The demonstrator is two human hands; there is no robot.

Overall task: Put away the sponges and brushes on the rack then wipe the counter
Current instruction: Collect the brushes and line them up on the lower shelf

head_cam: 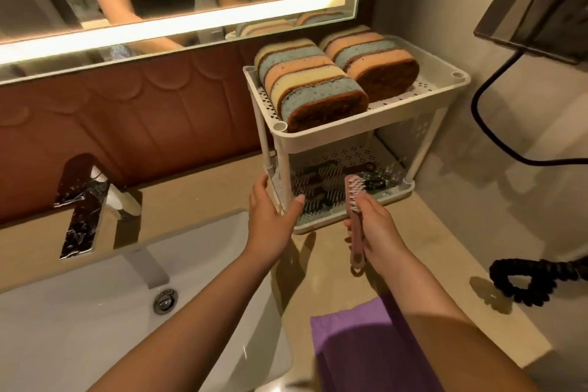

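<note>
Brush (354, 210) in the right hand (377, 226), fingers clamped round its pink handle, bristle end pointing toward the rack's (356, 134) lower shelf (321, 223); the left hand (270, 216) is spread open, thumb and fingers apart, touching the rack's front left corner post. To finish this step well, I judge the brush should go in low and level under the top tray, bristles first, then be laid beside the brushes already there and not stacked across them; the steadying left hand should keep the light rack from sliding on the counter (197, 200).

Top tray: two rows of sponges (315, 86), standing on edge, packed close, filling most of it. Lower shelf: several dark brushes lying flat, exact count unclear through the perforated wall. A purple cloth (359, 344) lies on the counter near the front edge, ready for wiping; the sink (95, 312) sits to the left.
</note>
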